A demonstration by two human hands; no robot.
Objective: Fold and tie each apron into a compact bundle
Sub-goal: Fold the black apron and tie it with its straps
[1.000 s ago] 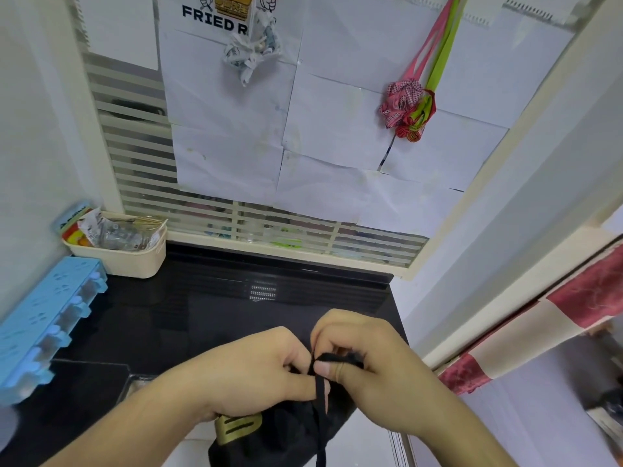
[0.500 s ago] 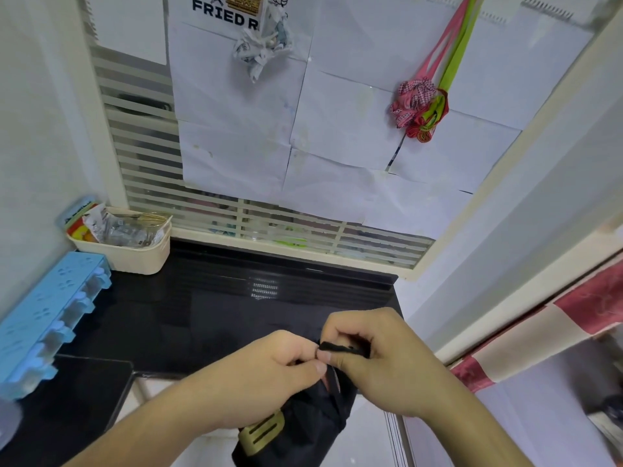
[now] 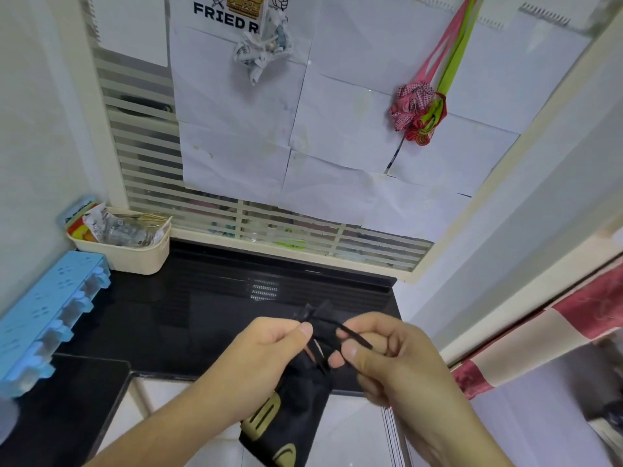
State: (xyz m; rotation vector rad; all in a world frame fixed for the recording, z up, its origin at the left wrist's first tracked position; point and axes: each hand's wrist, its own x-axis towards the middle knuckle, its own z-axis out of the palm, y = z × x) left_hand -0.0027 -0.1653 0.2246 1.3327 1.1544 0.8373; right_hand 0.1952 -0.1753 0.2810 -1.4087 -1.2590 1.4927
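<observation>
A black apron (image 3: 296,409) with gold print hangs rolled into a bundle below my hands, in front of the black counter. Its thin black strap (image 3: 350,333) is drawn between both hands above the bundle. My left hand (image 3: 266,352) pinches one strap end between thumb and forefinger. My right hand (image 3: 387,358) pinches the other strap end, which sticks out to the right. A loop of strap (image 3: 315,311) stands up between the hands. Two tied bundles hang on the wall: a white patterned one (image 3: 259,52) and a pink-and-green one (image 3: 418,112).
The black counter (image 3: 168,315) runs below a papered, slatted window. A cream basket (image 3: 131,244) of packets sits at its back left. A blue plastic rack (image 3: 43,318) hangs on the left wall. A red-and-cream curtain (image 3: 553,332) is at the right.
My hands have moved apart, drawing the strap out between them. The apron bundle has shifted right and hangs lower under my hands. The camera has tilted slightly upward.
</observation>
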